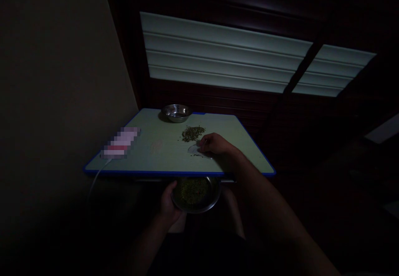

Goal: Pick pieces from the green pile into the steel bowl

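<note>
My left hand (pixel 171 203) grips the left rim of a metal bowl (pixel 212 201), held just below the table's front edge. Inside the bowl lies a heap of small greenish grains (pixel 193 190). Over the tabletop, my right hand (pixel 214 144) is closed on a thin, clear plastic scraper-like sheet (pixel 193 148), whose edge rests on the surface. A few dark grains lie along the sheet's lower edge. Just beyond it, a loose pile of brownish grains (pixel 192 133) is spread on the table. The exact kind of grain is too dark to tell.
The pale green table (pixel 168 159) has a blue rim. A second metal bowl (pixel 177 114) stands at its far edge. On the left lies a blurred-out, phone-like device (pixel 121 143) with a white cable (pixel 95 178) hanging over the edge. A wall and dark slatted doors border the table.
</note>
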A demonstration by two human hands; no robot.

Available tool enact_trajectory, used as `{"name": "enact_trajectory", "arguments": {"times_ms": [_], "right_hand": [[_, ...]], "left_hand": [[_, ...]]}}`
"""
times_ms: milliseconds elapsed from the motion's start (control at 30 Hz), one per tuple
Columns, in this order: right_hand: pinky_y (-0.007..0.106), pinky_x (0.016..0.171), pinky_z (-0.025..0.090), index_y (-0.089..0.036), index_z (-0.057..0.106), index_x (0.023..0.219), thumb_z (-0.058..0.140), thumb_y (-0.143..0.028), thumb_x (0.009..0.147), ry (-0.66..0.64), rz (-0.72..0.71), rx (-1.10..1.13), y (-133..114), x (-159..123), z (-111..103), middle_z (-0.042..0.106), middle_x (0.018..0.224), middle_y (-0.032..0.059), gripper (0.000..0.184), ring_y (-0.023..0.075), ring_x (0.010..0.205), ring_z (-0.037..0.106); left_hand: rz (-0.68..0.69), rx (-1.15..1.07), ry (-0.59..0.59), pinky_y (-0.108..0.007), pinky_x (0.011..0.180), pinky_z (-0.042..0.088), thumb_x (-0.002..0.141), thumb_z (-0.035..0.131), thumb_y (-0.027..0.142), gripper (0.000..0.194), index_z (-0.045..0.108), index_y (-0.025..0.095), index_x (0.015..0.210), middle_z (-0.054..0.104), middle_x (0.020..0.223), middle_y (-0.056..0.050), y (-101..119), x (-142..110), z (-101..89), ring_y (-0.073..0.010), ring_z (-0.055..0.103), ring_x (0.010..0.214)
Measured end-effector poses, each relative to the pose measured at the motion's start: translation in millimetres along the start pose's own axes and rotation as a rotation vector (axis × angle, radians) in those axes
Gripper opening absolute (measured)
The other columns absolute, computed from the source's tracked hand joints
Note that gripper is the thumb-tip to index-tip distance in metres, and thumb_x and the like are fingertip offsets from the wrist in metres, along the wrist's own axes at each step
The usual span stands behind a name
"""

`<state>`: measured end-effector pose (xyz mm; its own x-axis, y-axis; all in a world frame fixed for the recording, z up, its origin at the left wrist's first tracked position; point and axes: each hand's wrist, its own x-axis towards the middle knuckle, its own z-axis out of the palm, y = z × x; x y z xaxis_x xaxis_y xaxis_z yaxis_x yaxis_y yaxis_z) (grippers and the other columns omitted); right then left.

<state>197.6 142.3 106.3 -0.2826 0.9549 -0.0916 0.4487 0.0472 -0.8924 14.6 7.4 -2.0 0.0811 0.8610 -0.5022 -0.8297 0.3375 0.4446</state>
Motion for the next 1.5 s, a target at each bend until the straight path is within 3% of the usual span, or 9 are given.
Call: {"name": "enact_trajectory", "arguments": {"times_ms": [233, 600, 867, 1233, 1500], "right_hand": [[0.021, 0.044, 0.037, -0.014, 0.063, 0.072, 0.076, -0.012, 0.057, -0.098, 0.006, -0.011, -9.4, -5.7, 10.3, 0.057, 0.050, -0.0036, 0.020, 0.0090, 0.044, 0.050], [0.022, 0.053, 0.040, -0.012, 0.066, 0.082, 0.078, -0.020, 0.061, -0.248, -0.016, -0.100, -21.5, -25.1, 16.1, 0.059, 0.057, -0.0038, 0.025, 0.0081, 0.051, 0.051], [0.023, 0.055, 0.040, -0.013, 0.066, 0.085, 0.078, -0.024, 0.063, -0.284, -0.083, -0.130, -16.5, -31.7, 18.4, 0.060, 0.062, -0.0029, 0.027, 0.0083, 0.054, 0.051], [0.021, 0.051, 0.039, -0.013, 0.063, 0.085, 0.076, -0.024, 0.064, -0.313, -0.054, -0.066, -21.0, -41.0, 17.5, 0.058, 0.060, -0.0042, 0.027, 0.0079, 0.051, 0.050], [0.022, 0.054, 0.041, -0.014, 0.063, 0.083, 0.075, -0.024, 0.062, -0.389, -0.093, -0.070, -20.3, -40.4, 14.9, 0.060, 0.061, -0.0036, 0.026, 0.0087, 0.053, 0.052]], "left_hand": [[0.013, 0.011, 0.016, -0.043, 0.090, 0.053, 0.081, 0.055, 0.024, 0.022, 0.072, 0.012, 0.086, 0.077, 0.083, -0.010, 1.7, -2.6, 2.6, -0.0272, 0.072, 0.086], [0.011, -0.012, -0.022, -0.046, 0.093, 0.050, 0.082, 0.053, 0.024, 0.026, 0.071, 0.013, 0.096, 0.077, 0.084, -0.009, 0.7, -2.3, 3.8, -0.0277, 0.072, 0.089], [0.005, -0.022, -0.055, -0.043, 0.090, 0.052, 0.083, 0.053, 0.024, 0.024, 0.073, 0.012, 0.089, 0.078, 0.086, -0.010, 0.1, -0.3, -0.3, -0.0258, 0.072, 0.083], [0.002, -0.035, -0.076, -0.042, 0.090, 0.052, 0.082, 0.053, 0.024, 0.024, 0.073, 0.013, 0.087, 0.077, 0.083, -0.010, -0.1, 1.4, -0.4, -0.0259, 0.072, 0.083], [-0.004, -0.002, -0.020, -0.043, 0.090, 0.052, 0.083, 0.052, 0.024, 0.024, 0.073, 0.012, 0.083, 0.077, 0.080, -0.010, 0.6, 0.6, 1.4, -0.0261, 0.072, 0.080]]}}
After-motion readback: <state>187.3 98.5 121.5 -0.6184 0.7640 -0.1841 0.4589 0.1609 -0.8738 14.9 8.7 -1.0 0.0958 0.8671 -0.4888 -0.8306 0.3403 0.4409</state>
